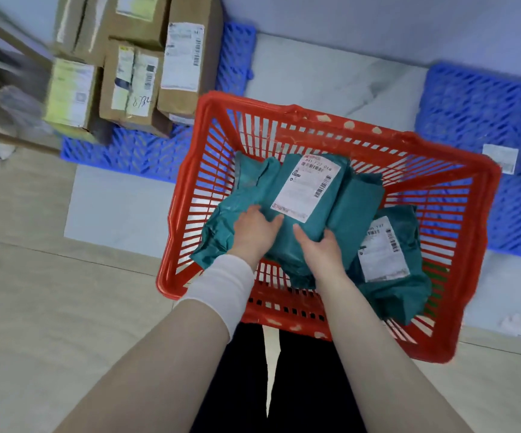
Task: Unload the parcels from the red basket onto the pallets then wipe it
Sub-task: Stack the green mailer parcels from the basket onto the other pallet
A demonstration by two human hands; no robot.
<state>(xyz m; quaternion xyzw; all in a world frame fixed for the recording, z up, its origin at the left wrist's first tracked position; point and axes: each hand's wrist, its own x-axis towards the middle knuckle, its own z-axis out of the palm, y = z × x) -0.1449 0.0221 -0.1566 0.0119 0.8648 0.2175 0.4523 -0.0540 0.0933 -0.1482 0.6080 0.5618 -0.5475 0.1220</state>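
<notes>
In the red basket (315, 121): the top parcel (307, 189), a soft green bag, with a second parcel (387, 254) lower down at the near right. Left hand (254, 228) and right hand (321, 248) both curled round the near edge of the top parcel, thumbs on top. Looks light, floppy, maybe a bit slippery. Best held at both sides to stop sagging. Left pallet (146, 153) and right pallet (487, 104) just beside the basket.

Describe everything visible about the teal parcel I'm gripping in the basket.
The teal parcel is a soft, crinkled plastic mailer bag with loose, folded ends. A white shipping label with barcodes and a red strip faces up. It lies tilted inside the red basket, partly over another labelled teal mailer. The left hand grips its near left edge and the right hand its near right side, thumbs on top.
</notes>
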